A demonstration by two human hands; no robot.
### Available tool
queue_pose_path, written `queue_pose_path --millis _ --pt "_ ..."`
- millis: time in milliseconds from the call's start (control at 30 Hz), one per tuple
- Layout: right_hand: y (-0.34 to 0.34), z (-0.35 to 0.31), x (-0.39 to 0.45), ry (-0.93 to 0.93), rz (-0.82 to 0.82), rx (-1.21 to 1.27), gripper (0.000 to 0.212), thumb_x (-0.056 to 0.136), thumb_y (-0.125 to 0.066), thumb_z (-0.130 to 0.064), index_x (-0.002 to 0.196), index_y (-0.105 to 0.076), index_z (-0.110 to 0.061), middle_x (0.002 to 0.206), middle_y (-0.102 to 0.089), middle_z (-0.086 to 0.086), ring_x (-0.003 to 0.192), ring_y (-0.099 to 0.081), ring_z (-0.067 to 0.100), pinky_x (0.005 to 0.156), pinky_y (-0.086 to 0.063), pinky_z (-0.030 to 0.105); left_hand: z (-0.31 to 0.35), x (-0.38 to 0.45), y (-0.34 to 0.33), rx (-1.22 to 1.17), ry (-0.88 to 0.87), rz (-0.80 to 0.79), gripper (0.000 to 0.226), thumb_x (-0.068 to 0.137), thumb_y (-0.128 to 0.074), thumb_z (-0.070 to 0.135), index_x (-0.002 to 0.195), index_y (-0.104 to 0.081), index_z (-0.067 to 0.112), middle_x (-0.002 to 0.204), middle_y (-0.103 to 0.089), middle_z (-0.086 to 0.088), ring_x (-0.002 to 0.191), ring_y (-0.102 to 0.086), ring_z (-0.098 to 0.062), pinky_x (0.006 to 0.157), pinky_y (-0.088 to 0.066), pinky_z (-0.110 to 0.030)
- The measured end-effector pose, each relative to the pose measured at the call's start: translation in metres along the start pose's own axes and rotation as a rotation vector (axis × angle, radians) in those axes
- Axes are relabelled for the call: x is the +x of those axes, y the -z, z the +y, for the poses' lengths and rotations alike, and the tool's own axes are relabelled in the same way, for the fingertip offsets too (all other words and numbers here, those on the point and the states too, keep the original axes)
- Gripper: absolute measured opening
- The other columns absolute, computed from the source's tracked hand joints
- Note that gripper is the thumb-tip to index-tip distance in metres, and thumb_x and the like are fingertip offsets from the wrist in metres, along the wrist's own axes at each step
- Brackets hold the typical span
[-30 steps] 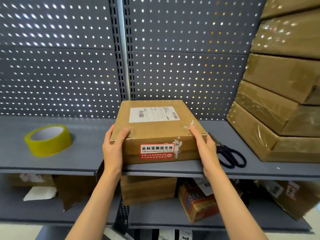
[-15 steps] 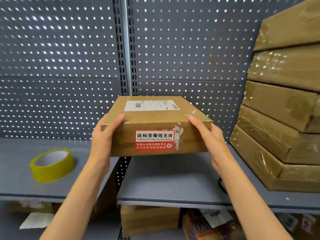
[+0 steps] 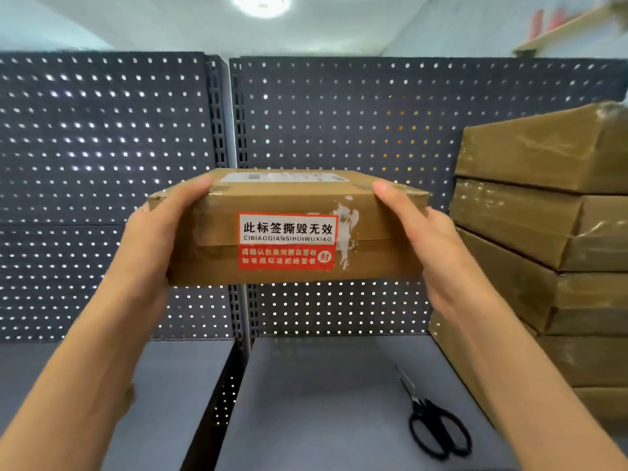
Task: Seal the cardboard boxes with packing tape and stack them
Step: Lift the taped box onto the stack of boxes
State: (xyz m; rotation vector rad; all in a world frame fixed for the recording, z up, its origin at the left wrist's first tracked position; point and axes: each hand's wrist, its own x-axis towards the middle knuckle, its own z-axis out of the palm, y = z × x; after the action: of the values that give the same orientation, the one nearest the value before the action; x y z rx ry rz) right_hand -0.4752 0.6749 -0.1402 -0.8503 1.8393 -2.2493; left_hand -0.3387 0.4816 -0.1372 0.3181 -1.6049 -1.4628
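A flat cardboard box (image 3: 289, 198) with a red and white label on its near side hangs in the air well above the grey shelf (image 3: 323, 402). My left hand (image 3: 153, 239) grips its left end, thumb on the top edge. My right hand (image 3: 418, 232) grips its right end the same way. To the right stands a stack of several taped cardboard boxes (image 3: 543, 232), its top about level with the held box. The tape roll is out of view.
Black scissors (image 3: 435, 426) lie on the shelf in front of the stack. A dark perforated back panel (image 3: 339, 130) with a slotted upright (image 3: 224, 130) rises behind. A ceiling lamp (image 3: 261, 3) shows above.
Both hands have lifted the box off the shelf and raised it high. The view has tilted up, so the yellow tape roll and the lower shelf have dropped out of sight.
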Motion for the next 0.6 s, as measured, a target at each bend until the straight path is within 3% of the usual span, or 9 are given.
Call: queue_pose_path --millis 133,300,467,600 --pt "0.015 -0.033 0.003 0.016 0.000 -0.025 0.041 0.080 -0.065 -0.054 0.100 -0.072 -0.019 0.092 -0.074 -0.011 0.074 -0.066 -0.005 0.049 -0.044 0.006 0.031 -0.002 -0.017 -0.004 -0.001 0.013 0.028 0.082 -0.060 0.051 0.069 -0.068 0.028 0.065 -0.063 0.013 0.060 -0.062 -0.007 0.054 -0.053 -0.023" --pt "0.040 -0.070 0.009 0.036 -0.029 -0.059 0.043 0.078 -0.065 -0.058 0.096 -0.071 -0.020 0.087 -0.073 -0.011 0.066 -0.065 -0.003 0.045 -0.043 0.009 0.068 -0.009 -0.045 -0.005 -0.026 0.052 0.028 0.082 -0.060 0.051 0.070 -0.062 0.025 0.062 -0.062 0.012 0.052 -0.060 -0.006 0.049 -0.054 -0.021" --pt "0.066 -0.107 0.017 0.066 -0.078 -0.035 0.051 0.077 -0.067 -0.057 0.109 -0.065 -0.017 0.087 -0.071 -0.004 0.056 -0.065 -0.001 0.038 -0.042 0.009 0.100 -0.015 -0.075 -0.016 -0.076 0.079 0.025 0.083 -0.059 0.051 0.077 -0.062 0.027 0.075 -0.066 0.010 0.067 -0.064 -0.011 0.076 -0.055 -0.034" --pt "0.082 -0.134 0.025 0.091 -0.091 -0.004 0.056 0.078 -0.068 -0.055 0.114 -0.056 -0.014 0.085 -0.067 -0.002 0.049 -0.064 0.001 0.041 -0.047 0.013 0.124 -0.017 -0.098 -0.034 -0.115 0.083 0.031 0.082 -0.059 0.057 0.085 -0.066 0.027 0.083 -0.073 0.009 0.078 -0.069 -0.012 0.076 -0.057 -0.032"
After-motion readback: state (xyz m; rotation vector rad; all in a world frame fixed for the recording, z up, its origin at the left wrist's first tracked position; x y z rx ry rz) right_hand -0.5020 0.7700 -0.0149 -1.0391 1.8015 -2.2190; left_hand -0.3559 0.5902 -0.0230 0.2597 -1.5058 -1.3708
